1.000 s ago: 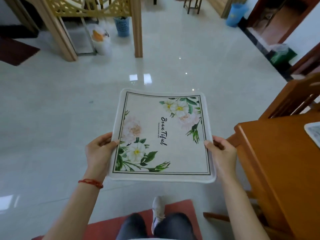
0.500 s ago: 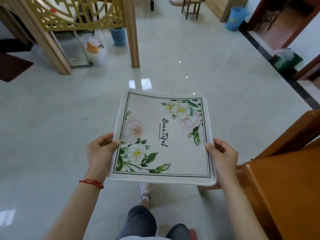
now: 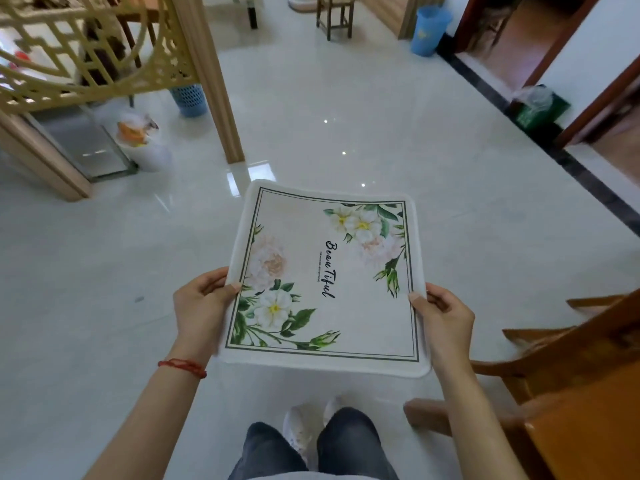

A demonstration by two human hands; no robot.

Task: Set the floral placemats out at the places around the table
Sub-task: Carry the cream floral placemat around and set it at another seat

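Wooden table (image 3: pixel 588 427): shifted to lower-right corner of view. Red mat underfoot: gone. Both shoes (image 3: pixel 304 427) now on pale floor (image 3: pixel 104 271).

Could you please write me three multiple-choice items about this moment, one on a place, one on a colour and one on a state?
1. Where is the wooden table?
A. at lower right
B. at upper left
C. behind the lattice screen

2. What colour is the cord on the left wrist?
A. blue
B. red
C. green

3. How is the floral placemat held?
A. by the left hand alone
B. lying on the table
C. by both hands at its side edges, over the floor

Answers: 1 A, its orange-brown top fills the lower right corner. 2 B, a red cord circles the wrist. 3 C, the left hand and right hand each pinch an edge.
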